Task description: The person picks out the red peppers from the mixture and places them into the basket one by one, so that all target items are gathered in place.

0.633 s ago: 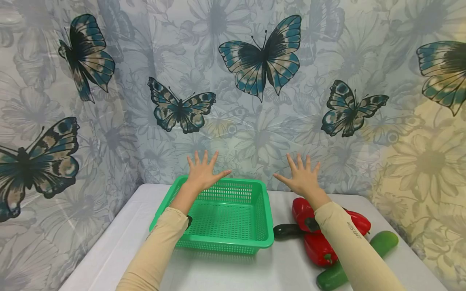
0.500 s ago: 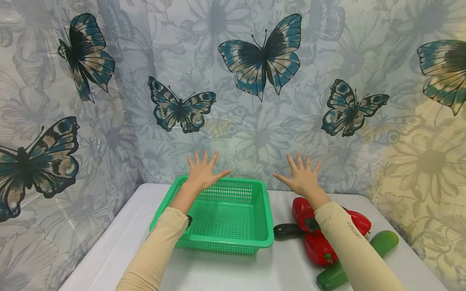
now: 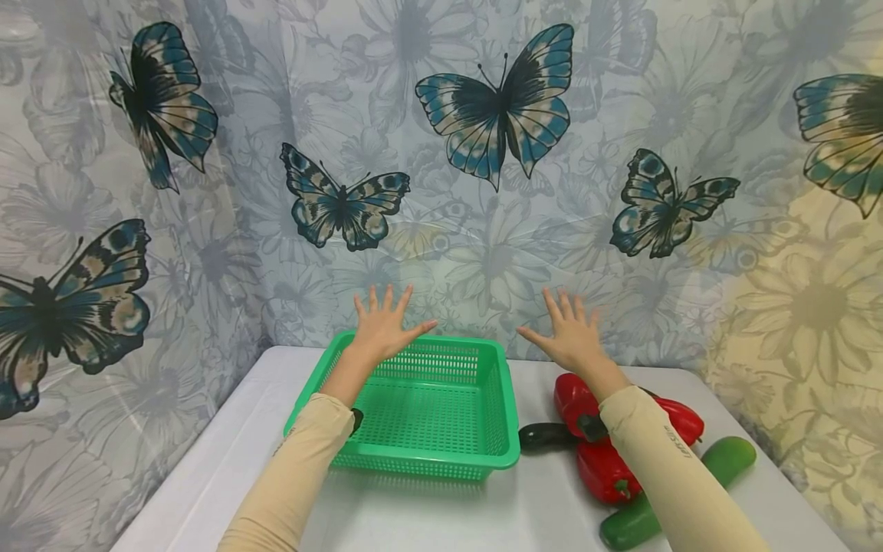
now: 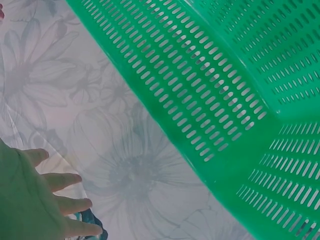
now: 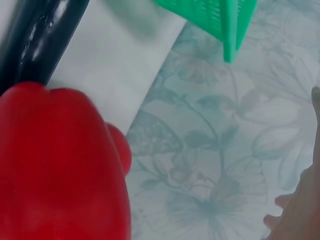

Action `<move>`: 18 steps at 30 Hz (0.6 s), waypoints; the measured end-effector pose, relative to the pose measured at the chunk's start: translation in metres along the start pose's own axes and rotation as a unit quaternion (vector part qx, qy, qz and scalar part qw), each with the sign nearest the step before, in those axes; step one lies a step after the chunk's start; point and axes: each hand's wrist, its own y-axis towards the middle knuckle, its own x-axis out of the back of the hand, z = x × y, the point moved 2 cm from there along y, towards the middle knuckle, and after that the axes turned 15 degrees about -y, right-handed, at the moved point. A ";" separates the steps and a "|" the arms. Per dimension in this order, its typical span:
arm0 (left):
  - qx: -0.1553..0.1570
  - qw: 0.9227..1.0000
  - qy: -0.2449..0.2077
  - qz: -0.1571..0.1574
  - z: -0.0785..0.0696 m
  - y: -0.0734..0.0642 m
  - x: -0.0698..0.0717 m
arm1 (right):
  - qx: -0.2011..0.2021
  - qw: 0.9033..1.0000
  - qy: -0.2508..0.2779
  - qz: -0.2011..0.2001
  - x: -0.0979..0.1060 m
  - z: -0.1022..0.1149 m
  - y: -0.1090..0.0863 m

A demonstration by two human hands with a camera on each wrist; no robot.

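Observation:
My left hand (image 3: 379, 330) is raised over the back left of a green plastic basket (image 3: 512, 429), fingers spread and holding nothing. In the left wrist view the slotted wall of the basket (image 4: 175, 85) slants past the left hand (image 4: 35, 200). My right hand (image 3: 571, 337) hovers with fingers spread above the far side of a pile of vegetables. Below that arm lie red bell peppers (image 3: 607, 471), a dark eggplant (image 3: 545, 438) and a long green vegetable (image 3: 629, 525), partly hidden by the sleeve. A red pepper (image 5: 60, 165) fills the left of the right wrist view, apart from the hand.
A white-covered table (image 3: 414, 517) carries the basket at centre left and the vegetables at right. Behind and to both sides hangs a curtain (image 3: 483, 253) printed with flowers and butterflies, close to the table's back edge.
The right hand has shifted very slightly, its fingers a little to the left and blurred. The left hand stays nearly still, and the basket and vegetables have not moved.

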 end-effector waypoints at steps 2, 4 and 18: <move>-0.002 1.000 -0.012 0.001 0.000 -0.001 0.000 | 0.005 1.000 0.012 -0.003 0.001 0.002 -0.001; -0.003 1.000 -0.024 0.004 0.001 -0.001 0.001 | 0.010 0.999 0.029 -0.010 0.002 0.004 -0.002; -0.013 0.992 -0.117 0.038 -0.001 -0.009 0.007 | 0.037 0.984 0.172 -0.015 0.005 0.012 -0.014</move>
